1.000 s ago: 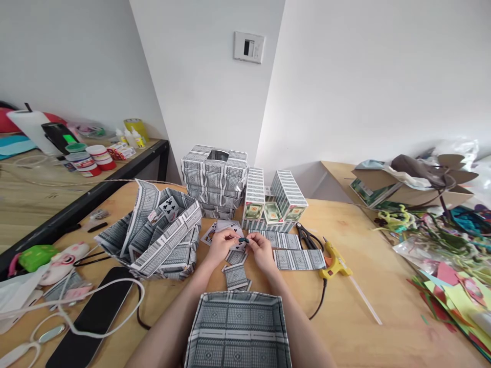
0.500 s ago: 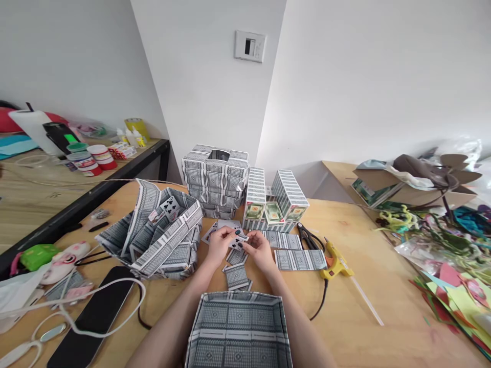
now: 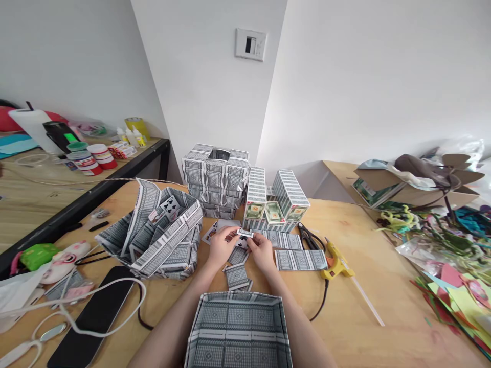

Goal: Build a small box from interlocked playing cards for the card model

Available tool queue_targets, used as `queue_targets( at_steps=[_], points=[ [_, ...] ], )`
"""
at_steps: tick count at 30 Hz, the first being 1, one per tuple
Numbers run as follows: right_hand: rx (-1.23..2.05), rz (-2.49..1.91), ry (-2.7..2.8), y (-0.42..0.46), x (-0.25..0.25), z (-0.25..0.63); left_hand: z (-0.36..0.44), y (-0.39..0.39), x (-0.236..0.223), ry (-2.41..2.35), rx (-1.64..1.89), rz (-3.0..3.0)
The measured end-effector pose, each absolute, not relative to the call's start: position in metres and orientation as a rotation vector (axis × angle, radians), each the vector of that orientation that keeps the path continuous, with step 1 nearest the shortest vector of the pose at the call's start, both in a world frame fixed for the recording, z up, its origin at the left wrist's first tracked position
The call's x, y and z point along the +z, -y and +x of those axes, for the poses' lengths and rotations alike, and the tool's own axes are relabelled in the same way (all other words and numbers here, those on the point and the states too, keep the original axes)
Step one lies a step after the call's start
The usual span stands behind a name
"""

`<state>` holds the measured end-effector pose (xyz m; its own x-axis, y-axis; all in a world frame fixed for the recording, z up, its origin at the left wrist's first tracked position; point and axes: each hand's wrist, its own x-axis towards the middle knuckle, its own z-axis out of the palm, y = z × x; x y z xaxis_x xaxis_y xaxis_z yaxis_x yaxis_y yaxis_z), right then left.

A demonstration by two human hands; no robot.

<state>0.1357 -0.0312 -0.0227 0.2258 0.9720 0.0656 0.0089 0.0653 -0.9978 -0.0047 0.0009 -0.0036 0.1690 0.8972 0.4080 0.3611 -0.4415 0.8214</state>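
Observation:
Between my fingers is a playing card (image 3: 244,233) with one edge folded over, its patterned back showing on the fold. My left hand (image 3: 223,245) pinches its left end, and my right hand (image 3: 261,248) grips its right end. Just below the hands lie several loose folded cards (image 3: 237,276). Behind my left hand are more cards (image 3: 210,232) lying face up. To the right of my right hand are joined card strips (image 3: 299,259). An open box made of cards (image 3: 238,335) stands between my forearms.
A lidded card-built box (image 3: 148,240) stands left, and a tall card structure (image 3: 215,179) is behind. Card packs (image 3: 274,212) stand beside it. Black scissors (image 3: 309,237) and a yellow glue gun (image 3: 338,260) with cord lie right. A phone (image 3: 92,317) and white cable lie left.
The card's edge is now folded over toward me, with its patterned back visible on the fold. My fingers have shifted toward its two ends.

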Motion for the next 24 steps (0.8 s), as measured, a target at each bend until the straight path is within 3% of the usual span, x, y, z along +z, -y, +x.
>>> queue_targets(
  at_steps=[24],
  points=[
    [1.507,-0.827,0.904,0.04,-0.011,0.136,-0.004,0.004,-0.001,-1.182,1.166,1.939]
  ],
)
